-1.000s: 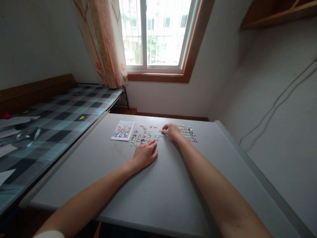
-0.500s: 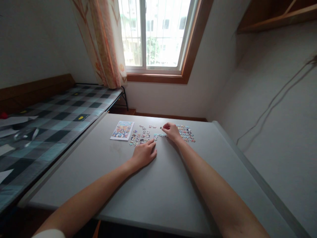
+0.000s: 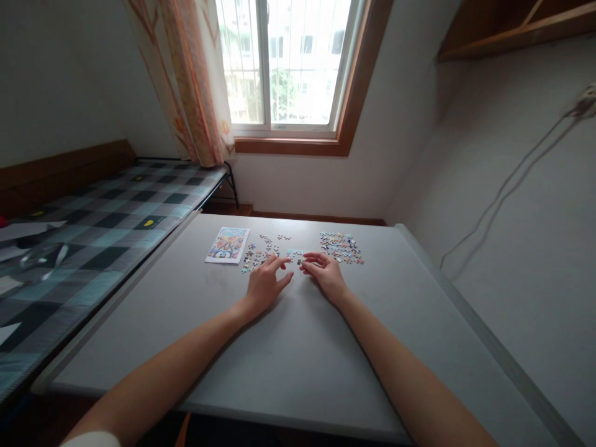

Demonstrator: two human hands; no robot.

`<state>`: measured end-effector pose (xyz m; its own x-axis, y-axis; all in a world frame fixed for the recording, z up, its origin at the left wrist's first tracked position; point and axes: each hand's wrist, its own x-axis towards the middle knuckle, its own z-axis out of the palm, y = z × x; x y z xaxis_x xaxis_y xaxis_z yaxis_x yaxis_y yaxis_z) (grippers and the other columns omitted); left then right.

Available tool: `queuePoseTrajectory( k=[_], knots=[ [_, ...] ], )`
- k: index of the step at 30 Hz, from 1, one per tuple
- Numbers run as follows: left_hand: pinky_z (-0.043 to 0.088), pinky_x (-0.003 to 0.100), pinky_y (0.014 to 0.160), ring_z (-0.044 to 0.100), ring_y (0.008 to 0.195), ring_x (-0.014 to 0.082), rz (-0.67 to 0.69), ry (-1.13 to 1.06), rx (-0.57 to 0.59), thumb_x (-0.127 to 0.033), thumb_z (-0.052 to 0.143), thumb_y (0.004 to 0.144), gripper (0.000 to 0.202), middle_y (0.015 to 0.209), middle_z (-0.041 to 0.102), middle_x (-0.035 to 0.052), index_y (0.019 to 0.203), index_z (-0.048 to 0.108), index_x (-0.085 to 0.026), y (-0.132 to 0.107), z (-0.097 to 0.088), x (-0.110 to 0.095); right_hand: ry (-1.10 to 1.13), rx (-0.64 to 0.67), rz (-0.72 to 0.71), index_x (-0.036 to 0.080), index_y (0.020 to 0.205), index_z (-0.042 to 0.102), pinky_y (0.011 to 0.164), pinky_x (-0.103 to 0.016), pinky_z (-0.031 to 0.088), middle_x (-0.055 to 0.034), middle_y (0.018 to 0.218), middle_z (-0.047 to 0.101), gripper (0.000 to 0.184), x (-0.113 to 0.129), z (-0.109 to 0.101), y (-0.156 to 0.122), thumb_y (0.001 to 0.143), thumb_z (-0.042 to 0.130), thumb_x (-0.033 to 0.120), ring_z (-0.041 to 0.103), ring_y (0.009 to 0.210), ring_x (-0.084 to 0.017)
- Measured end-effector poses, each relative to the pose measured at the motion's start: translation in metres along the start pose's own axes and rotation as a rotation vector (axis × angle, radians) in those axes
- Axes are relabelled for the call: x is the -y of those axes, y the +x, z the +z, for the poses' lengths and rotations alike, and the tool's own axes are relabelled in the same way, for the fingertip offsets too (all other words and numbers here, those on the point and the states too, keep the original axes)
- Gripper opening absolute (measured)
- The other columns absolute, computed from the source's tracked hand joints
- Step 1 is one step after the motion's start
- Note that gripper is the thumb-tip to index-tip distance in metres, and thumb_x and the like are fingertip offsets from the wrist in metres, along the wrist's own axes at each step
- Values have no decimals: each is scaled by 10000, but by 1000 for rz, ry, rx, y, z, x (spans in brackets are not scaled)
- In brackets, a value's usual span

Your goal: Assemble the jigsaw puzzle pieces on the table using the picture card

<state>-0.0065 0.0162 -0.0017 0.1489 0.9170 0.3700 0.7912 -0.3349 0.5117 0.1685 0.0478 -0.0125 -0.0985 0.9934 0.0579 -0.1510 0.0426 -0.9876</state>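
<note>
My left hand (image 3: 264, 284) lies on the grey table (image 3: 288, 347), fingers spread, its forefinger reaching toward a small joined strip of pale blue puzzle pieces (image 3: 295, 253). My right hand (image 3: 326, 272) sits just right of it, thumb and forefinger pinched on a small dark puzzle piece (image 3: 299, 262) beside that strip. Loose pieces (image 3: 259, 254) lie scattered behind my left hand. A denser heap of pieces (image 3: 340, 246) lies behind my right hand. A colourful picture card (image 3: 228, 244) rests to the left of the pieces.
A bed with a checked cover (image 3: 93, 230) runs along the table's left edge, papers lying on it. A window (image 3: 282, 62) and curtain (image 3: 186, 81) stand behind. The wall on the right carries a cable (image 3: 512, 186) close to the table edge.
My right hand has drawn back from the heap of pieces toward me with a small piece in its fingers. My left hand's fingers have lifted and spread toward the blue strip.
</note>
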Motion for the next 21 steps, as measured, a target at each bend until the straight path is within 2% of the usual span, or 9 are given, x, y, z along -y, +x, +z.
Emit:
queuePoseTrajectory(
  k=[8, 17, 21],
  knots=[
    [420, 212, 635, 550, 631, 78, 38, 30, 49, -384, 558, 833, 259, 950, 620, -15, 1061, 627, -283, -1, 4, 4, -78, 80, -113, 174, 896, 619, 643, -287, 514, -11, 712, 642, 263, -8, 6, -12, 688, 676, 326, 647, 664, -156],
    [393, 212, 595, 517, 556, 62, 91, 7, 47, -390, 544, 843, 200, 900, 623, -19, 938, 661, -257, 0, 8, 8, -100, 81, -104, 164, 866, 630, 630, -271, 511, -11, 702, 645, 239, -8, 6, -12, 685, 677, 313, 646, 658, -151],
    [395, 212, 600, 517, 557, 65, 107, -9, 32, -379, 536, 851, 193, 888, 627, -25, 942, 657, -259, -1, 9, 11, -118, 74, -109, 166, 895, 633, 614, -269, 513, -25, 736, 660, 259, -7, 6, -12, 699, 670, 330, 647, 660, -154]
  ],
)
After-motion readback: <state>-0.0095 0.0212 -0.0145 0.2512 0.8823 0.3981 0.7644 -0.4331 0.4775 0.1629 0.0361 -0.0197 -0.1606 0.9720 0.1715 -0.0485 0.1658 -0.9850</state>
